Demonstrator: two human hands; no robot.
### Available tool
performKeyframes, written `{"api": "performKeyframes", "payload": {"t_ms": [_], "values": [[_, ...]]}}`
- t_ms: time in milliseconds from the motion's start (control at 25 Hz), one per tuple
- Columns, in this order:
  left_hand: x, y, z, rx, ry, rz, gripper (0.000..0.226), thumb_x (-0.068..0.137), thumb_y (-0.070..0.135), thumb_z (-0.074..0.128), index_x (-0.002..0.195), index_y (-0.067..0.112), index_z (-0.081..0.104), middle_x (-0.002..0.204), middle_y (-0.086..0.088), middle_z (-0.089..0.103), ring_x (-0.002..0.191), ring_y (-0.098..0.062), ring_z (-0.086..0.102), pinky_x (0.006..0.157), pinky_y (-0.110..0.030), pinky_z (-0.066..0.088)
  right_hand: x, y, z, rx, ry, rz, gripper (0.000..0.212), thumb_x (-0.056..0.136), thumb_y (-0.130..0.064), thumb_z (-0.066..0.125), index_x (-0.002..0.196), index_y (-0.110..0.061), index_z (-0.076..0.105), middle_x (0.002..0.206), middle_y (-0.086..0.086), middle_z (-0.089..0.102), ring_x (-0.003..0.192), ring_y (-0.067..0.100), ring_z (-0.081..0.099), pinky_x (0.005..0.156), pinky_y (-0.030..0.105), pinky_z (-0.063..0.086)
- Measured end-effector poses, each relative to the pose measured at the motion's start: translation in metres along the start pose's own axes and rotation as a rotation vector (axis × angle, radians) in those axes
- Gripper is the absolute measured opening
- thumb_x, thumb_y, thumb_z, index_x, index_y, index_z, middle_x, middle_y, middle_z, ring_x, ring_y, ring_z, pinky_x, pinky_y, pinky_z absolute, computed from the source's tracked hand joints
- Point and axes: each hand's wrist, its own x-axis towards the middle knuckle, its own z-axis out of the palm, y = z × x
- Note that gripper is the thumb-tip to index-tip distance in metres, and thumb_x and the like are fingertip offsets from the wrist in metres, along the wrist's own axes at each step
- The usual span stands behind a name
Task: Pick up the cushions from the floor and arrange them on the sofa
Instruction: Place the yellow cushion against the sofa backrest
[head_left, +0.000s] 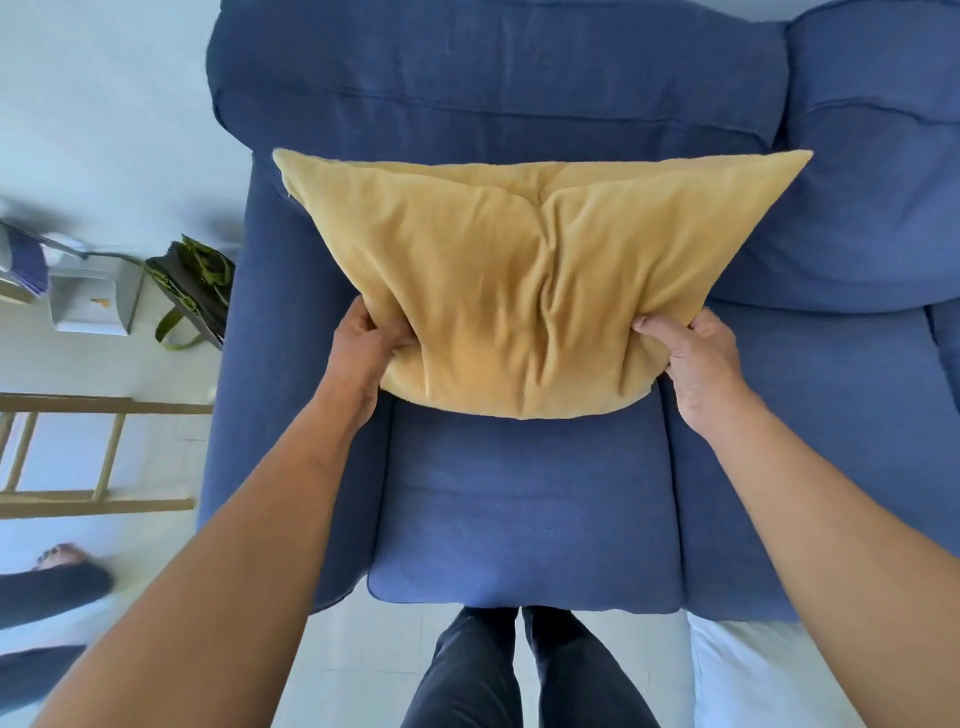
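While both fingertips sink unseen into fabric, left hand (370, 349) and right hand (695, 358) grasp the yellow cushion (524, 280) over the blue sofa (524, 519); pale floor (353, 670) below.

We counted one yellow cushion (524, 291) and one blue sofa (524, 514). Two back pillows belonged to the sofa: one (493, 78) behind the cushion and one (872, 171) to its right. We counted two hands on the cushion: the left hand (363, 353) and the right hand (696, 358). Beside the sofa we recorded one green-and-black bag (195, 291), one grey box (93, 301) and one wooden frame (98, 452). We counted two trouser legs (524, 670) in front of the sofa.
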Motion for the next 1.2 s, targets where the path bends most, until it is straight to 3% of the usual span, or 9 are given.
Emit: {"api": "performKeyframes", "payload": {"t_ms": [120, 240, 320, 480, 640, 760, 920, 1040, 1200], "values": [[0.026, 0.0, 0.01, 0.134, -0.069, -0.097, 0.062, 0.085, 0.0, 0.071, 0.141, 0.022, 0.057, 0.125, 0.001, 0.073, 0.116, -0.02, 0.067, 0.073, -0.023, 0.049, 0.022, 0.008, 0.008, -0.182, 0.019, 0.093, 0.051, 0.084, -0.019, 0.081, 0.132, -0.021, 0.064, 0.119, -0.011, 0.068, 0.114, 0.015, 0.062, 0.1, 0.037, 0.048], [0.044, 0.003, 0.014, 0.156, -0.058, -0.129, 0.066, 0.09, -0.002, 0.068, 0.149, 0.022, 0.049, 0.123, 0.004, 0.066, 0.102, -0.008, 0.062, 0.068, -0.022, 0.044, 0.037, 0.008, 0.015, -0.223, 0.027, 0.162, 0.059, 0.088, -0.018, 0.078, 0.142, -0.024, 0.056, 0.13, -0.006, 0.062, 0.118, 0.018, 0.053, 0.101, 0.039, 0.045], [0.056, 0.014, 0.008, 0.121, -0.036, -0.109, 0.066, 0.089, 0.005, 0.071, 0.148, 0.023, 0.049, 0.125, 0.007, 0.065, 0.111, -0.015, 0.063, 0.075, -0.026, 0.047, 0.043, -0.007, 0.022, -0.185, 0.037, 0.152, 0.049, 0.087, -0.021, 0.079, 0.132, -0.021, 0.06, 0.117, -0.01, 0.065, 0.114, 0.018, 0.057, 0.103, 0.047, 0.048], [0.085, 0.051, -0.007, -0.061, 0.048, -0.082, 0.063, 0.079, 0.021, 0.071, 0.141, 0.02, 0.058, 0.131, 0.002, 0.071, 0.12, -0.023, 0.066, 0.109, -0.052, 0.046, 0.062, -0.049, 0.031, 0.003, 0.126, 0.041, 0.048, 0.085, -0.042, 0.081, 0.126, -0.026, 0.06, 0.11, -0.019, 0.064, 0.097, 0.003, 0.058, 0.099, 0.048, 0.047], [0.095, 0.082, 0.001, -0.129, 0.022, -0.03, 0.05, 0.088, 0.027, 0.077, 0.135, 0.02, 0.063, 0.129, 0.0, 0.072, 0.116, -0.022, 0.069, 0.101, -0.05, 0.057, 0.088, -0.071, 0.038, -0.088, 0.23, -0.017, 0.019, 0.088, -0.037, 0.079, 0.095, -0.028, 0.064, 0.097, -0.013, 0.069, 0.087, 0.007, 0.064, 0.091, 0.04, 0.055], [0.096, 0.086, 0.007, -0.102, 0.151, 0.132, 0.027, 0.09, 0.017, 0.078, 0.116, 0.017, 0.072, 0.119, -0.004, 0.077, 0.109, -0.02, 0.074, 0.098, -0.046, 0.061, 0.096, -0.076, 0.032, -0.171, 0.358, -0.148, 0.038, 0.087, -0.034, 0.075, 0.066, -0.026, 0.045, 0.07, -0.013, 0.051, 0.066, 0.008, 0.051, 0.07, 0.027, 0.05], [0.094, 0.074, 0.0, -0.111, 0.147, 0.12, 0.027, 0.089, 0.021, 0.081, 0.115, 0.021, 0.073, 0.118, 0.0, 0.077, 0.108, -0.017, 0.074, 0.092, -0.048, 0.063, 0.097, -0.062, 0.025, -0.132, 0.386, -0.17, 0.032, 0.089, -0.036, 0.073, 0.066, -0.025, 0.054, 0.071, -0.012, 0.057, 0.068, 0.008, 0.053, 0.069, 0.025, 0.051], [0.093, 0.076, -0.005, -0.183, 0.155, 0.089, 0.023, 0.089, 0.016, 0.079, 0.109, 0.022, 0.074, 0.116, 0.001, 0.078, 0.107, -0.018, 0.075, 0.089, -0.047, 0.064, 0.088, -0.062, 0.03, -0.129, 0.45, -0.24, 0.046, 0.089, -0.033, 0.07, 0.055, -0.026, 0.039, 0.057, -0.016, 0.041, 0.059, 0.006, 0.041, 0.061, 0.025, 0.041], [0.085, 0.082, -0.01, -0.211, 0.16, 0.118, 0.021, 0.081, 0.01, 0.075, 0.099, 0.023, 0.073, 0.106, 0.002, 0.078, 0.097, -0.016, 0.074, 0.076, -0.038, 0.062, 0.074, -0.063, 0.024, 0.029, 0.551, -0.312, 0.038, 0.087, -0.024, 0.065, 0.059, -0.025, 0.041, 0.06, -0.015, 0.041, 0.057, 0.002, 0.041, 0.058, 0.022, 0.04]]}}
